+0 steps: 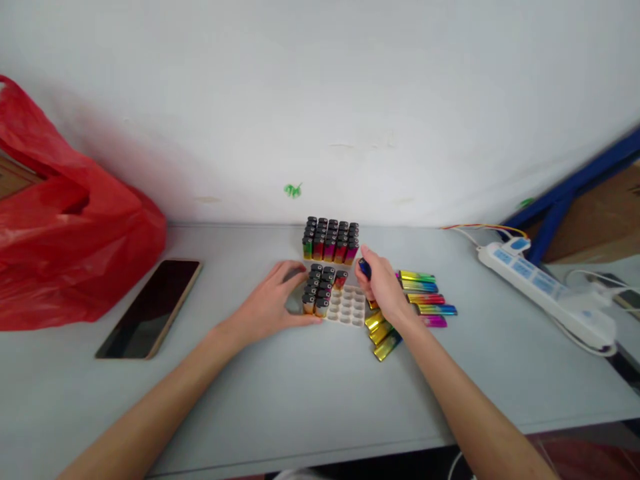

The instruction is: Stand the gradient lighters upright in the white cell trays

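Note:
My left hand (pixel 273 297) spans the left side of a white tray (pixel 346 320) with round-looking pockets, thumb at its front corner and fingers toward its back. Two columns of upright lighters (pixel 315 290) with black tops fill the tray's left part, and one red lighter (pixel 341 280) stands in the back row beside them. Pockets at the right are bare. Closed around a dark blue lighter (pixel 365 268), my right hand (pixel 383 283) is just right of the tray's back corner. Loose shiny lighters (pixel 425 299) in several colours lie beneath and beside my right wrist.
Behind the tray stands a full block of upright lighters (pixel 330 241), near the wall. A phone (pixel 150 310) and a red plastic bag (pixel 80 233) are at the left. On the right lie a white power strip (pixel 545 287) and cables, by a blue metal frame (pixel 555 220).

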Demonstrator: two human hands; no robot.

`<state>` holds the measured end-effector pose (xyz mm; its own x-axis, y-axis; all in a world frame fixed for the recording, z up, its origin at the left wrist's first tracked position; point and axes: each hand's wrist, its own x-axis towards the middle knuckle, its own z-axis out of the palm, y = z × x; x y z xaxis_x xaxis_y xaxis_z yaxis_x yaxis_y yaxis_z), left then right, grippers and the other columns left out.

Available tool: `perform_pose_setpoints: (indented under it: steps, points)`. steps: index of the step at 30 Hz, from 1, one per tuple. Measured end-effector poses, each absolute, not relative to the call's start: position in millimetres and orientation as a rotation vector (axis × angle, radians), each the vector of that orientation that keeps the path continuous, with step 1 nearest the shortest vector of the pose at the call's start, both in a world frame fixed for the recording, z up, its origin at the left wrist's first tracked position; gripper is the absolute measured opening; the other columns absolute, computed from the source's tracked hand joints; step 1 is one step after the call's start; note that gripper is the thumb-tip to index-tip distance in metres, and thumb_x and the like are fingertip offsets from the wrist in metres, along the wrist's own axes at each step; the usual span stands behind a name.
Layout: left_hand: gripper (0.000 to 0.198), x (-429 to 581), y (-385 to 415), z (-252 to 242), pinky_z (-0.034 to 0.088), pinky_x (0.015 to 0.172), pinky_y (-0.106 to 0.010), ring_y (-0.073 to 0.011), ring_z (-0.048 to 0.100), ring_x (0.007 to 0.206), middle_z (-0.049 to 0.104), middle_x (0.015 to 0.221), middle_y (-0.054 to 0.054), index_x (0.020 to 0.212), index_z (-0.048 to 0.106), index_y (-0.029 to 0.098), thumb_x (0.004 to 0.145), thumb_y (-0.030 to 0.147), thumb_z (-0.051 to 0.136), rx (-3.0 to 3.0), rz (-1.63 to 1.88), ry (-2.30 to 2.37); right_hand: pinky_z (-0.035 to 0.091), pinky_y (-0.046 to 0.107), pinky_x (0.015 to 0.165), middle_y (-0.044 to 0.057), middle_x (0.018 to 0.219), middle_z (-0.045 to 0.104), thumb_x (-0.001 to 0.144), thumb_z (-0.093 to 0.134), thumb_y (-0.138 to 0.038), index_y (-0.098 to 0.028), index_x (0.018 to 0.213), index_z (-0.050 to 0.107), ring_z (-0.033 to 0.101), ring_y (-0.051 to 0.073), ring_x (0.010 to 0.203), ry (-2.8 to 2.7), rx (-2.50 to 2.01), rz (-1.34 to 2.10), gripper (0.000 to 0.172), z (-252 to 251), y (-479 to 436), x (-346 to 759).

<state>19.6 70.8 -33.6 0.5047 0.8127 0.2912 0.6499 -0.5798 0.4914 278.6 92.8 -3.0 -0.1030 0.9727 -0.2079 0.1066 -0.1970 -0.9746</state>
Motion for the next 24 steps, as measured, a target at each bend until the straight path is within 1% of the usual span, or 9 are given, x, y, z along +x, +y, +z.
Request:
perform_pose_setpoints:
  steps: [4, 7, 9, 13, 15, 18, 20, 22, 24]
  points:
    - [0.075, 21.0, 71.4, -32.5, 0.053, 0.123, -0.06, -0.0406, 0.062, 0.139, 0.065, 0.145, -0.019, 0.132, 0.074, 0.019, 0.084, 0.074, 0.087, 2.431, 0.686, 1.247, 0.02, 0.029, 0.044, -0.004, 0.046, 0.032, 0.096, 0.045, -0.065, -0.028, 0.052, 0.037, 0.027, 0.011, 0.044, -1.322, -1.401, 1.324, 0.059, -3.5, 90.7, 275.8]
    - [0.075, 20.6, 71.0, -31.9, 0.053, 0.124, -0.059, -0.04, 0.062, 0.139, 0.065, 0.145, -0.018, 0.133, 0.073, 0.02, 0.084, 0.075, 0.087, 2.429, 0.679, 1.254, 0.022, 0.03, 0.045, -0.003, 0.047, 0.034, 0.096, 0.043, -0.058, -0.028, 0.054, 0.04, 0.029, 0.012, 0.045, -1.365, -1.412, 1.303, 0.053, -3.7, 86.8, 276.6]
    - [0.075, 20.2, 70.8, -32.0, 0.053, 0.124, -0.059, -0.0399, 0.062, 0.14, 0.064, 0.146, -0.018, 0.133, 0.073, 0.021, 0.084, 0.076, 0.086, 2.43, 0.672, 1.253, 0.024, 0.03, 0.046, -0.004, 0.047, 0.034, 0.099, 0.042, -0.06, -0.028, 0.055, 0.04, 0.03, 0.013, 0.045, -1.352, -1.414, 1.291, 0.055, -4.1, 84.8, 277.2]
    - [0.075, 19.4, 71.3, -33.5, 0.054, 0.123, -0.061, -0.0406, 0.062, 0.139, 0.065, 0.146, -0.018, 0.134, 0.072, 0.021, 0.084, 0.075, 0.086, 2.434, 0.689, 1.247, 0.027, 0.03, 0.047, -0.005, 0.046, 0.033, 0.101, 0.041, -0.073, -0.028, 0.054, 0.04, 0.031, 0.012, 0.044, -1.329, -1.432, 1.27, 0.065, -3.9, 84.0, 277.8]
    - [0.074, 19.0, 72.0, -34.1, 0.055, 0.121, -0.061, -0.0408, 0.063, 0.138, 0.066, 0.144, -0.018, 0.133, 0.073, 0.021, 0.084, 0.075, 0.086, 2.436, 0.704, 1.242, 0.026, 0.03, 0.047, -0.005, 0.046, 0.034, 0.101, 0.041, -0.07, -0.028, 0.053, 0.039, 0.031, 0.012, 0.044, -1.319, -1.437, 1.27, 0.064, -3.0, 84.6, 278.0]
    - [0.072, 18.8, 72.8, -34.0, 0.056, 0.12, -0.061, -0.0408, 0.065, 0.136, 0.066, 0.144, -0.018, 0.13, 0.074, 0.02, 0.084, 0.074, 0.086, 2.434, 0.712, 1.227, 0.026, 0.031, 0.048, -0.004, 0.046, 0.035, 0.1, 0.041, -0.056, -0.028, 0.052, 0.04, 0.032, 0.013, 0.044, -1.321, -1.442, 1.243, 0.056, -2.1, 85.4, 278.8]
    - [0.071, 19.0, 73.1, -33.6, 0.056, 0.12, -0.061, -0.0408, 0.065, 0.135, 0.067, 0.143, -0.019, 0.129, 0.074, 0.02, 0.084, 0.074, 0.086, 2.434, 0.716, 1.223, 0.027, 0.031, 0.05, -0.003, 0.047, 0.036, 0.1, 0.041, -0.052, -0.028, 0.052, 0.04, 0.035, 0.014, 0.045, -1.344, -1.448, 1.218, 0.054, -2.7, 85.6, 279.6]
    - [0.071, 19.2, 73.2, -33.1, 0.057, 0.119, -0.061, -0.0405, 0.065, 0.135, 0.067, 0.143, -0.019, 0.129, 0.074, 0.02, 0.084, 0.074, 0.086, 2.438, 0.714, 1.225, 0.03, 0.031, 0.052, -0.003, 0.048, 0.037, 0.103, 0.04, -0.056, -0.027, 0.053, 0.042, 0.038, 0.015, 0.047, -1.359, -1.453, 1.199, 0.058, -4.4, 84.9, 280.7]
    - [0.07, 19.2, 73.2, -32.4, 0.057, 0.119, -0.06, -0.0402, 0.065, 0.136, 0.067, 0.143, -0.019, 0.129, 0.074, 0.02, 0.085, 0.072, 0.087, 2.44, 0.706, 1.226, 0.033, 0.031, 0.054, -0.003, 0.051, 0.042, 0.107, 0.037, -0.066, -0.026, 0.059, 0.049, 0.043, 0.016, 0.051, -1.381, -1.439, 1.175, 0.064, -6.0, 82.7, 282.6]
